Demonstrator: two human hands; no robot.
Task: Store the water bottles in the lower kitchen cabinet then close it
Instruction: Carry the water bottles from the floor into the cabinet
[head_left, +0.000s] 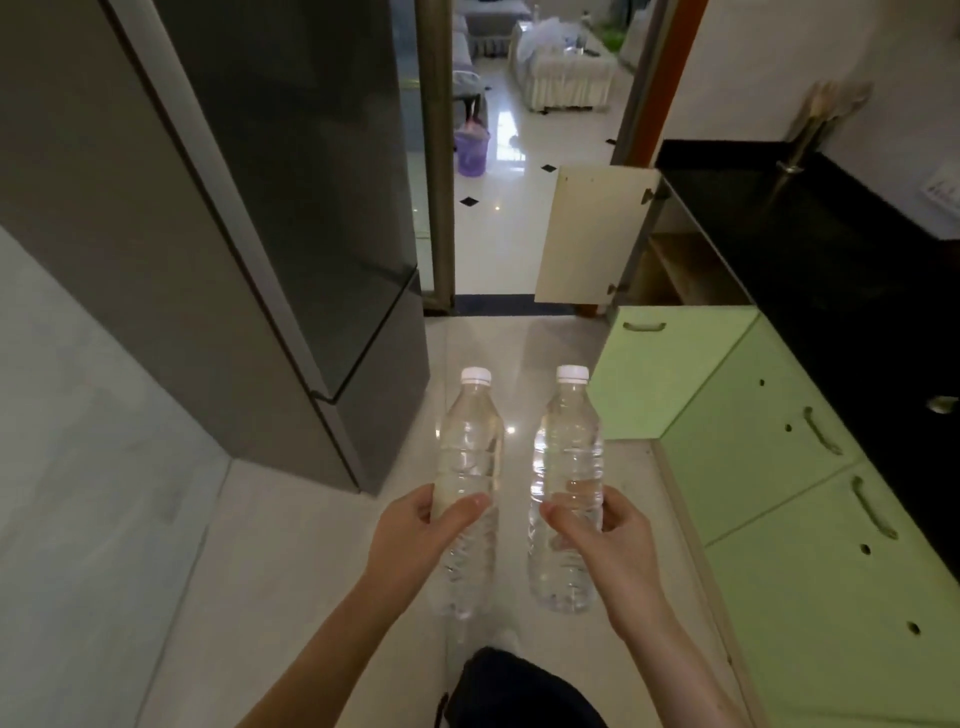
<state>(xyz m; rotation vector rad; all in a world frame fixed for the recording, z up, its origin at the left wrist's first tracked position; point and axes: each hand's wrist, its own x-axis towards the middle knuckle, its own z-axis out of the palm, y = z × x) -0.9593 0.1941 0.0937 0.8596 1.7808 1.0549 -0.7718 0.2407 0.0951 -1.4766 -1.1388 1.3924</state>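
hands: our left hand grips the left bottle, right hand the right bottle | risk: open cabinet door juts into our path — a bottle may knock it

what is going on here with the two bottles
A person stands in a kitchen with a capped water bottle in each hand: the left hand grips the left bottle and the right hand grips the right bottle, both upright. To the right, under the black countertop, a green cabinet door and a pale door farther on stand open. Neither bottle is in a cabinet yet.
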